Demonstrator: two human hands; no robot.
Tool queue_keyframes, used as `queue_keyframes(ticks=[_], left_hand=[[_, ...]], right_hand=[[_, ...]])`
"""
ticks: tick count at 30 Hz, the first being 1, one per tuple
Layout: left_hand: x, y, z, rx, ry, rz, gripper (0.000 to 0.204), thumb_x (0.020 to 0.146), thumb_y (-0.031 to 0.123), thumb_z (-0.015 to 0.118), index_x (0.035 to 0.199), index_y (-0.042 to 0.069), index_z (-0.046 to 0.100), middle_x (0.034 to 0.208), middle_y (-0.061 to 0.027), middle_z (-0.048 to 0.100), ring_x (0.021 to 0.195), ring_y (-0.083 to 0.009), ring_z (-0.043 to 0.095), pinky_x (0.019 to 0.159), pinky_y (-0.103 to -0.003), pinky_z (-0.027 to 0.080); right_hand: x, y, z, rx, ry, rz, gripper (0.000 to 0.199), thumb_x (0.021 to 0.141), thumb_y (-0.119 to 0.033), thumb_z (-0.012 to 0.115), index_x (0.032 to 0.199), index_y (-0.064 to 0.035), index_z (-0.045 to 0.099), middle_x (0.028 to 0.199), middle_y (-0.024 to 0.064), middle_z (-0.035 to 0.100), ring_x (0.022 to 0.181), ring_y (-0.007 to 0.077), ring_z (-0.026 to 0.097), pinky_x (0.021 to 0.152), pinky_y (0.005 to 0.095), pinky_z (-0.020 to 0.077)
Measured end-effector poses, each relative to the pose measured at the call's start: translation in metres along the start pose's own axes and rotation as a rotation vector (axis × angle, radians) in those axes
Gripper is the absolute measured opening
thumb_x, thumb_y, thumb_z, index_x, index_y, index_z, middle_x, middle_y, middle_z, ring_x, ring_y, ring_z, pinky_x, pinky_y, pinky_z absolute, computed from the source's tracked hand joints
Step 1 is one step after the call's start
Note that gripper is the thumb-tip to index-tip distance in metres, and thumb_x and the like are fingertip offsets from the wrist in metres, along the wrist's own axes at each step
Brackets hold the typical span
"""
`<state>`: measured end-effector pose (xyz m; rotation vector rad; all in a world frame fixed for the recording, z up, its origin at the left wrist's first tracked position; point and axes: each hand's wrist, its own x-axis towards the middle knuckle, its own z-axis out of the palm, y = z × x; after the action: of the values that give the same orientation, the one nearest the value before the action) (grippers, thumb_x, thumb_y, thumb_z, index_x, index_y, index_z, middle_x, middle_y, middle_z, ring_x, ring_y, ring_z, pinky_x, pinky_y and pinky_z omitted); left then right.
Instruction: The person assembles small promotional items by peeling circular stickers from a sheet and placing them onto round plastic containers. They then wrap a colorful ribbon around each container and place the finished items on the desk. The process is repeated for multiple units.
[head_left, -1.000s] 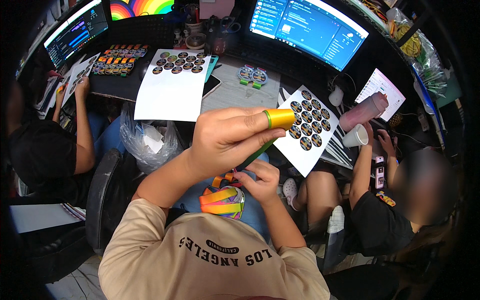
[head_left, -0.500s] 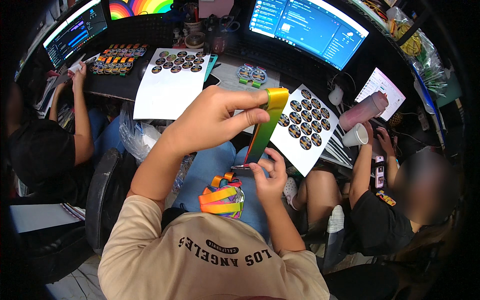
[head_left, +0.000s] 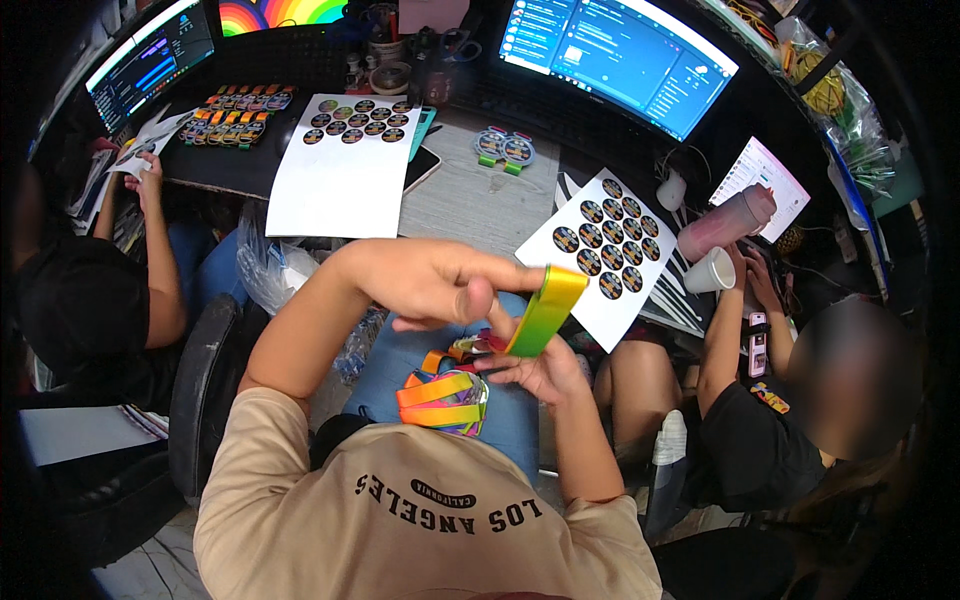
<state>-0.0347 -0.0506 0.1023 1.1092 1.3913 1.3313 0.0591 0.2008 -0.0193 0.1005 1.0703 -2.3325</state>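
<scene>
Closest to us, one bundle of rainbow ribbons (head_left: 442, 400) lies in our lap, right under our hands. Our right hand (head_left: 540, 365) sits just above that bundle. Its grip is mostly closed, with the fingers pinching the low end of one yellow-green ribbon (head_left: 545, 312). Our left hand (head_left: 435, 283) is higher up, touching the top part of the same ribbon. Its grip is loosely curled, with the thumb tucked in and the fingers pointing at the ribbon, and we cannot tell if it truly pinches it. The ribbon runs up and to the right from the right hand, tilted.

Past our hands is the grey surface (head_left: 480, 205). Just beyond the ribbon lies one white sheet of round stickers (head_left: 608, 250); we count about thirteen dots on it. To the left of the ribbon and farther off lies a second sticker sheet (head_left: 345, 165), with about thirteen dots along its top. Between the two sheets, farther back, two round medals (head_left: 505, 150) sit side by side.

Right of the near sheet are one white cup (head_left: 710, 272) and one pink bottle (head_left: 725, 222). At the far back we see two screens (head_left: 620, 60), well behind the ribbon.
</scene>
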Motion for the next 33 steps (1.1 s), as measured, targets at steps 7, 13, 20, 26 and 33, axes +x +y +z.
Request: queue_keyframes(ticks=[7, 13, 20, 26, 33], left_hand=[[-0.002, -0.035, 0.010, -0.135, -0.192, -0.102, 0.087, 0.099, 0.070, 0.032, 0.159, 0.007, 0.025, 0.110, -0.0235, 0.073, 0.037, -0.0040, 0.046, 0.041, -0.017, 0.041], [-0.005, -0.042, 0.008, -0.274, -0.173, -0.018, 0.099, 0.091, 0.077, 0.034, 0.154, 0.001, 0.034, 0.093, -0.0170, 0.075, 0.035, -0.0028, 0.045, 0.035, -0.018, 0.034], [0.006, -0.023, 0.031, -0.098, 0.166, -0.124, 0.068, 0.094, 0.025, 0.071, 0.152, 0.006, 0.041, 0.068, 0.0012, 0.067, 0.042, 0.0002, 0.045, 0.038, -0.017, 0.033], [0.012, -0.014, 0.027, -0.160, 0.390, -0.126, 0.058, 0.095, 0.025, 0.072, 0.146, 0.007, 0.050, 0.065, 0.0046, 0.062, 0.040, 0.0000, 0.041, 0.036, -0.020, 0.029], [0.016, -0.028, 0.019, -0.166, 0.294, -0.106, 0.061, 0.094, 0.023, 0.073, 0.145, 0.004, 0.047, 0.070, 0.0012, 0.067, 0.039, -0.0012, 0.042, 0.035, -0.019, 0.029]], right_hand=[[-0.028, -0.051, 0.048, -1.338, 0.285, -0.944, 0.004, 0.091, -0.005, 0.067, 0.094, -0.0023, 0.066, 0.099, 0.0104, 0.072, 0.094, 0.0211, 0.071, 0.085, 0.0409, 0.0582], [-0.046, -0.088, 0.082, -2.178, -0.121, -1.513, 0.005, 0.081, -0.008, 0.070, 0.085, -0.0071, 0.067, 0.111, 0.0130, 0.072, 0.110, 0.0307, 0.069, 0.100, 0.0503, 0.0520], [-0.039, -0.092, 0.078, -2.139, -0.049, -1.483, 0.023, 0.078, -0.004, 0.070, 0.100, -0.0064, 0.073, 0.109, 0.0117, 0.074, 0.108, 0.0307, 0.069, 0.095, 0.0433, 0.0553], [-0.032, -0.050, 0.080, -1.137, 0.307, -0.885, 0.044, 0.085, 0.003, 0.072, 0.128, 0.0010, 0.061, 0.092, 0.0089, 0.071, 0.083, 0.0127, 0.065, 0.072, 0.0249, 0.0513], [-0.023, -0.033, 0.080, -0.621, 0.349, -0.683, 0.041, 0.092, 0.006, 0.067, 0.131, 0.0019, 0.053, 0.084, 0.0061, 0.067, 0.073, 0.0044, 0.060, 0.064, 0.0181, 0.0454]])
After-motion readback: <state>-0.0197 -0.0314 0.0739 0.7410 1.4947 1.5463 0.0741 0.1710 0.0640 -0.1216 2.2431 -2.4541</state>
